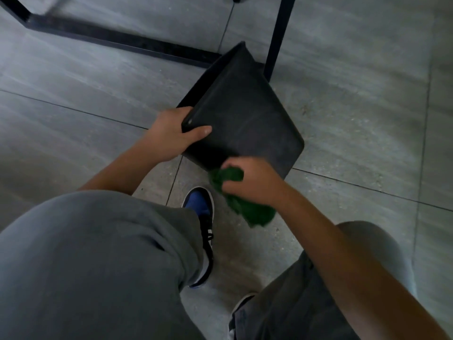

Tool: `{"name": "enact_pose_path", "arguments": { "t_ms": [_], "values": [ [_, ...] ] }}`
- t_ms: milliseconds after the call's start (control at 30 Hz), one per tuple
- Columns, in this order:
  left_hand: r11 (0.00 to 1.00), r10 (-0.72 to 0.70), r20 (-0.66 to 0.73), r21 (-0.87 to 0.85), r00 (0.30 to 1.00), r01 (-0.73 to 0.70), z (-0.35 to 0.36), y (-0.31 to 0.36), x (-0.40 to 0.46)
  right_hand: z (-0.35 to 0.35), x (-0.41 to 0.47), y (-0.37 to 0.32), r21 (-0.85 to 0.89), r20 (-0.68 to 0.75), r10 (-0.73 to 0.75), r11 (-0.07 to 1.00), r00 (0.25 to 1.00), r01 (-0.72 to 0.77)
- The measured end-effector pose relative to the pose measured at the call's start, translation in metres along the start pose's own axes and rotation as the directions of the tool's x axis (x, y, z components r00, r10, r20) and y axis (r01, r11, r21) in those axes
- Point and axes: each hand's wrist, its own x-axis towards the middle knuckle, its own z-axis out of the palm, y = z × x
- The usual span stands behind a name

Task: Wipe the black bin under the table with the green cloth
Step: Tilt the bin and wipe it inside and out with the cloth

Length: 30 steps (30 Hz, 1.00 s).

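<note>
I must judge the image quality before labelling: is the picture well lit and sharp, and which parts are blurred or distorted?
Head view: light is dim and flat, without glare or hard shadows. The green cloth in the right hand is smeared by motion; the black bin, gripped by the left hand, is fairly sharp. The wide lens bends the floor joints and enlarges the knees.

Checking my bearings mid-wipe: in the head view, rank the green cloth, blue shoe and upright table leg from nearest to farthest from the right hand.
From the right hand:
1. green cloth, gripped in that hand, hanging below it.
2. blue shoe, on the floor to its left.
3. upright table leg, farthest, beyond the black bin.
</note>
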Motion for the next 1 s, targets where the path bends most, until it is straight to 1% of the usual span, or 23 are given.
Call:
{"name": "enact_pose_path", "arguments": {
  "t_ms": [33, 67, 100, 167, 267, 333, 433, 467, 533, 600, 733, 800, 867, 933, 1000],
  "values": [
    [1.000, 0.011, 0.004, 0.004, 1.000, -0.011, 0.000, 0.002, 0.001, 0.005, -0.012, 0.007, -0.001, 0.093, 0.005, 1.000, 0.996, -0.005],
    [1.000, 0.016, 0.008, 0.008, 1.000, -0.016, -0.001, 0.005, 0.002, 0.005, -0.021, 0.014, 0.006, 0.140, 0.018, 1.000, 0.990, -0.019],
    [1.000, 0.018, 0.005, 0.008, 1.000, -0.018, -0.001, 0.006, 0.004, 0.001, -0.026, 0.020, 0.028, 0.151, 0.036, 0.999, 0.988, -0.041],
    [1.000, 0.017, -0.007, -0.016, 1.000, -0.018, -0.003, 0.008, 0.007, -0.015, -0.030, 0.027, 0.118, 0.104, 0.070, 0.990, 0.992, -0.082],
    [0.998, 0.004, 0.007, -0.056, 1.000, -0.004, -0.005, 0.012, 0.008, -0.039, -0.027, 0.031, 0.271, -0.045, 0.127, 0.956, 0.991, -0.110],
    [0.996, -0.002, 0.057, -0.088, 0.998, 0.007, -0.011, 0.017, 0.008, -0.049, -0.027, 0.036, 0.390, -0.138, 0.164, 0.915, 0.977, -0.099],
    [0.973, 0.059, 0.187, -0.230, 0.981, -0.014, -0.027, 0.021, 0.011, -0.056, -0.029, 0.043, 0.550, -0.211, 0.211, 0.833, 0.955, -0.063],
    [0.973, 0.101, 0.246, -0.227, 0.964, -0.044, -0.032, 0.023, 0.011, -0.058, -0.029, 0.045, 0.587, -0.225, 0.234, 0.808, 0.946, -0.060],
    [0.988, 0.139, 0.346, -0.109, 0.928, -0.107, -0.036, 0.027, 0.009, -0.061, -0.026, 0.046, 0.674, -0.237, 0.305, 0.735, 0.922, -0.070],
    [0.994, 0.112, 0.390, -0.042, 0.914, -0.103, -0.035, 0.029, 0.007, -0.063, -0.025, 0.049, 0.733, -0.245, 0.363, 0.676, 0.899, -0.073],
    [0.991, 0.136, 0.333, -0.051, 0.933, -0.127, -0.032, 0.029, 0.001, -0.064, -0.026, 0.051, 0.783, -0.303, 0.420, 0.622, 0.855, -0.028],
    [0.983, 0.177, 0.264, -0.103, 0.948, -0.155, -0.032, 0.034, 0.000, -0.067, -0.026, 0.049, 0.794, -0.352, 0.437, 0.608, 0.828, 0.017],
    [0.969, 0.206, 0.182, -0.176, 0.962, -0.174, -0.032, 0.040, 0.000, -0.070, -0.025, 0.051, 0.780, -0.415, 0.466, 0.624, 0.782, 0.042],
    [0.954, 0.190, 0.135, -0.258, 0.972, -0.151, -0.031, 0.046, 0.000, -0.072, -0.023, 0.052, 0.756, -0.464, 0.502, 0.654, 0.730, 0.030],
    [0.936, 0.132, 0.150, -0.345, 0.980, -0.074, -0.034, 0.051, 0.001, -0.072, -0.021, 0.055, 0.755, -0.484, 0.539, 0.655, 0.689, 0.018]
  ]
}}
